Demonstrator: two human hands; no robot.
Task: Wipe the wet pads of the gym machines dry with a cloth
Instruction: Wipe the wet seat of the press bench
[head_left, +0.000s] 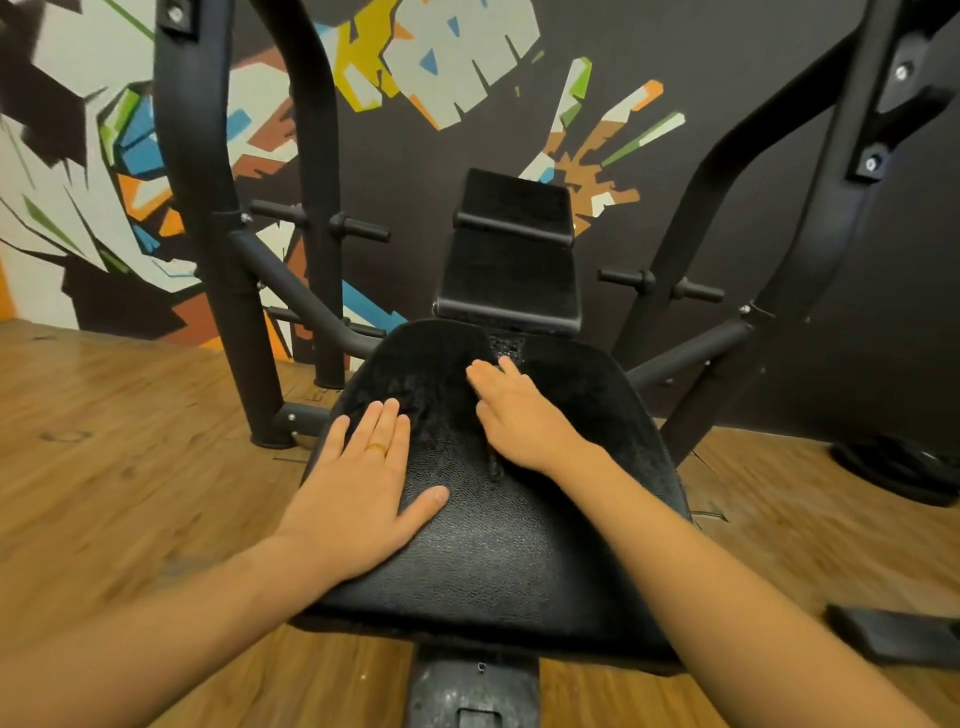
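With fingers straight, the left hand (363, 483) rests flat on the seat pad (483, 545) and the right hand (514, 415) presses the black cloth (571, 384) spread over its far half, where droplets (506, 345) suggest unfinished wiping.

The left hand (358, 488) wears a thin gold ring (377, 447) (plain band, on one of the middle fingers); left forearm (208, 597) and right forearm (701, 571) are bare.

Soft indoor light is raising a dull sheen on the black textured vinyl seat pad (483, 545). Either side of it the brown wooden floor (130, 467) is smearing with motion blur; behind it, black steel frame tubes (192, 156) are bowing outward.
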